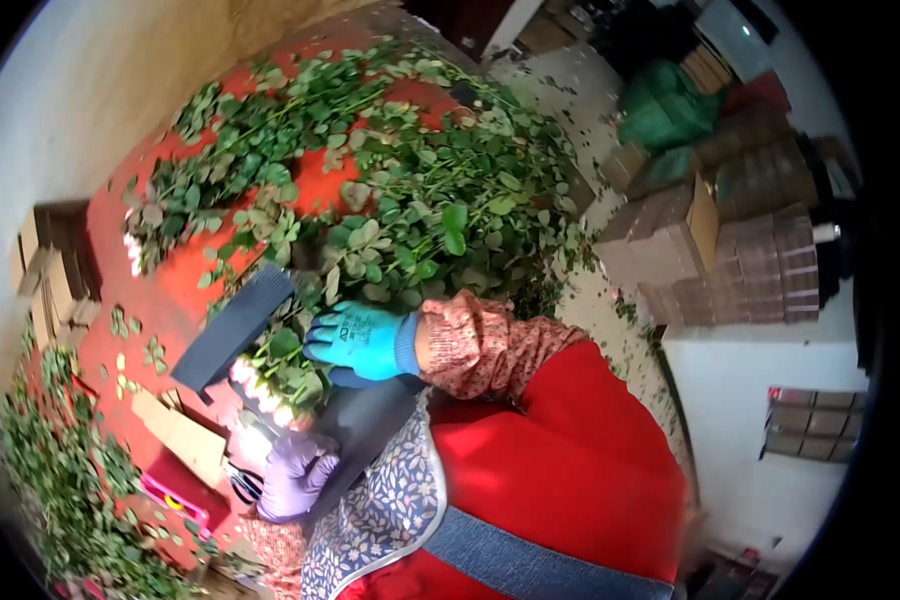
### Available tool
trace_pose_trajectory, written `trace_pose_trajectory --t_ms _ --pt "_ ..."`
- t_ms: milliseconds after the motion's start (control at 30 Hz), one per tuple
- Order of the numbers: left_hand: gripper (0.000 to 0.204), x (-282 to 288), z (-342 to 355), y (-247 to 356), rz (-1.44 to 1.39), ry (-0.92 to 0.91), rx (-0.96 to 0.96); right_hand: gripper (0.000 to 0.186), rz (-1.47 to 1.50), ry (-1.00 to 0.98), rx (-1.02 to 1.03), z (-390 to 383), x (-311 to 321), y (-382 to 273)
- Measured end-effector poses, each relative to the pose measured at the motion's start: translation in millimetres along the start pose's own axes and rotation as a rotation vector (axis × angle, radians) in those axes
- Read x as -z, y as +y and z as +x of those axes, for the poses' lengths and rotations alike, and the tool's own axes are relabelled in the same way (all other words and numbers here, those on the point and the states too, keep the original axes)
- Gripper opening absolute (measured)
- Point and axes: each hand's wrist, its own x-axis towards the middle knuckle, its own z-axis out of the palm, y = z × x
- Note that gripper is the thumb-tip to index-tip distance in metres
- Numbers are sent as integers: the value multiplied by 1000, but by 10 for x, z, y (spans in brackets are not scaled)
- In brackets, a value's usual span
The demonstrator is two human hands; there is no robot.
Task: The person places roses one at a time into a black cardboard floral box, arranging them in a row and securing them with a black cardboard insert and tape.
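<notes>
A bunch of pale pink roses point(260, 394) with green leaves lies between a dark grey corrugated sheet point(235, 330) and another dark grey surface point(362, 428) close to my body. My right hand point(362, 341), in a blue glove, is closed over the leafy stems just right of the blooms. At the near side of the flower heads is my left hand point(298, 477) in a purple glove. Its fingers are curled, and a bright whitish patch beside them hides what they hold. Black-handled scissors point(244, 486) lie by the left hand.
Leafy cut stems point(460, 190) cover the far part of the red table point(195, 285). More stems point(60, 480) pile up at left. Near them lie a cardboard piece point(180, 437) and a pink object point(180, 500). Stacked boxes point(660, 235) stand at right.
</notes>
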Motion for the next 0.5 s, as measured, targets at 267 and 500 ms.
trace_pose_trajectory --t_ms 267,500 --pt "13 87 168 179 -49 -86 82 44 31 -4 -69 -32 65 -78" --pt "17 43 137 186 -14 -44 58 51 -20 -101 70 -104 292 99"
